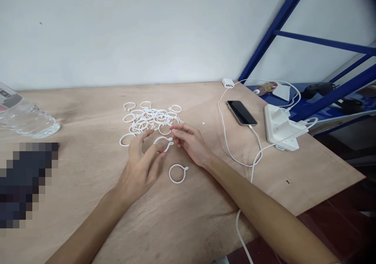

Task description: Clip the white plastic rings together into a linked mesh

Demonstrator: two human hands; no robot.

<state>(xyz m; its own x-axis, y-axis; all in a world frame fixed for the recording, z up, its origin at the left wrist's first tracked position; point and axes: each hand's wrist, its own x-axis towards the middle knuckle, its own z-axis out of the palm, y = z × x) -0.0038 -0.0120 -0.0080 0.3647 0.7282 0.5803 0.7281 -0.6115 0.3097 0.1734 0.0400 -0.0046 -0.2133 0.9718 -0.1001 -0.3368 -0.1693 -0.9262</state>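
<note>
Two hands close: left hand (139, 174) | right hand (189, 143) | both touching white plastic ring (163, 142)

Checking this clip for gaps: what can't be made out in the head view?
In the head view:
The dark object: pixelation blurs it, so its kind is unknown.
The clear plastic item: the left edge cuts it off.
The white ring: the fingers of the left hand and right hand partly hide it, so any grip is unclear.
The heaped rings: they overlap too much to count.
The white speck: too small to identify.
</note>
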